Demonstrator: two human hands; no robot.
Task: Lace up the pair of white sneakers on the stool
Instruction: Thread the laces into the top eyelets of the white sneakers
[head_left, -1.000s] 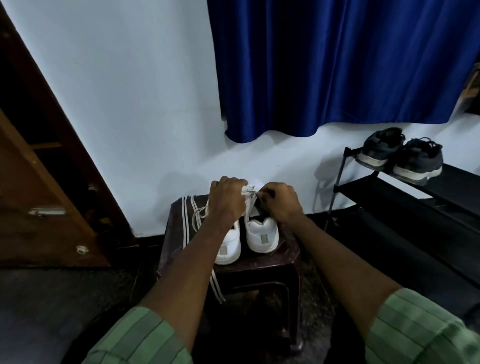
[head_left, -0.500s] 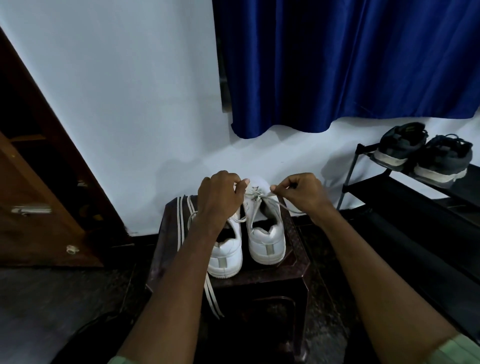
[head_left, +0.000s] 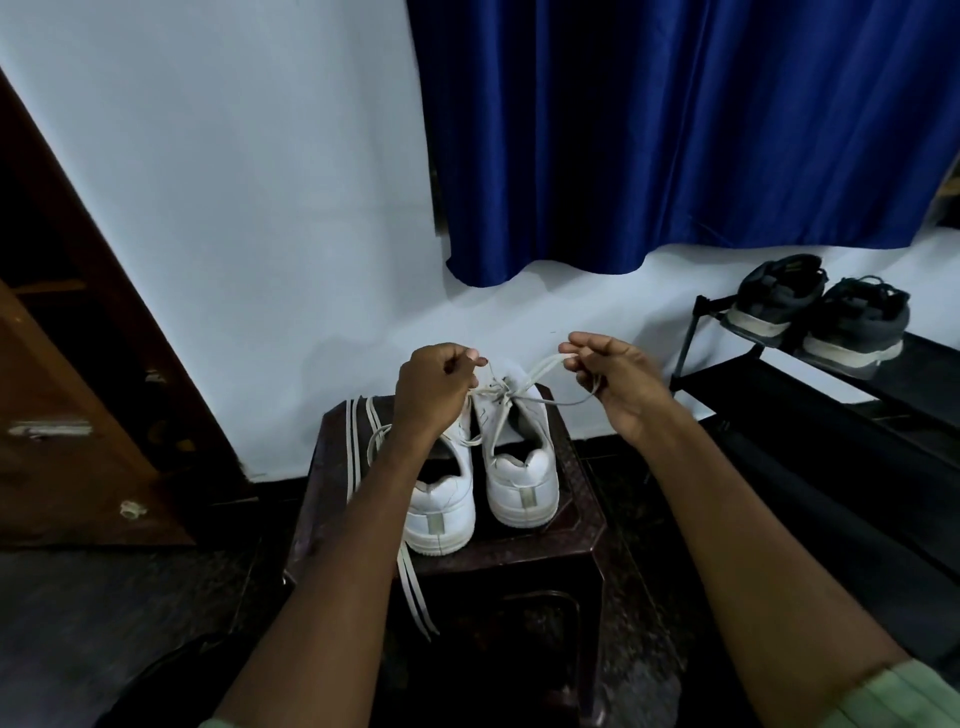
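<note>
Both grips are closed on lace ends: the left hand (head_left: 434, 384) is curled round one end of the lace (head_left: 524, 382), and the right hand (head_left: 615, 376) pinches the other end between thumb and fingertips, drawn out to the right with a slack loop hanging below the fist. The two ends are seen to cross above the upper eyelets of the right sneaker (head_left: 519, 462), which stands heel toward the camera on the dark stool (head_left: 582, 535), just beside the left sneaker (head_left: 441, 512). A second lace (head_left: 363, 447) lies loose over the far left corner of the stool, and its ends dangle past the front edge; the left sneaker is judged not yet laced, though its eyelets are hidden by the left forearm. The step in hand is judged to be tightening or a first knot on the right sneaker. Risks noted: an uneven pull could leave the ends unequal for tying; a hard tug could drag the light sneaker toward the stool's edge, since nothing pins it down; the dangling lace could be caught by the forearm and swept to the floor. A dark pair of shoes (head_left: 821, 312) sits on a rack (head_left: 696, 332) to the right, well apart.
</note>
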